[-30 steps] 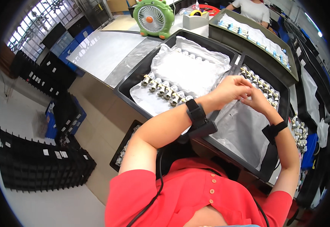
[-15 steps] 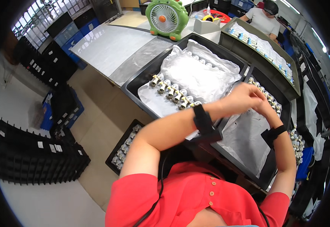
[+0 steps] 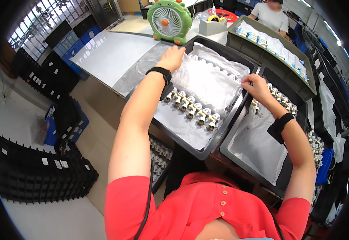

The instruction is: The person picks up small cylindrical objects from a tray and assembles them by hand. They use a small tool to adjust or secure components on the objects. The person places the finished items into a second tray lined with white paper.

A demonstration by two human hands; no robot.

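Observation:
My left hand (image 3: 172, 58) is closed at the far left corner of a thin white paper sheet (image 3: 210, 88), its fingertips partly hidden. My right hand (image 3: 257, 85) pinches the sheet's right edge, above the rims between two black trays. This sheet lies in the left black tray (image 3: 200, 154), crumpled and bright. On the near side of it stands a row of small white, yellow and dark figurines (image 3: 190, 107). More white figurine heads (image 3: 222, 73) show along its far side, next to another piece of paper.
The right black tray (image 3: 226, 154) holds paper and more figurines (image 3: 280, 98). Behind it is an olive tray (image 3: 310, 86) of blue-and-white figurines. A green fan (image 3: 169, 22) stands on the table (image 3: 106, 56). A person (image 3: 271, 17) sits at the far right. Stacked black trays (image 3: 42, 170) are at left.
My hands were together above the right tray. They have parted: the left moved far left to the sheet's corner, the right slightly left to its edge. More of the figurine rows shows.

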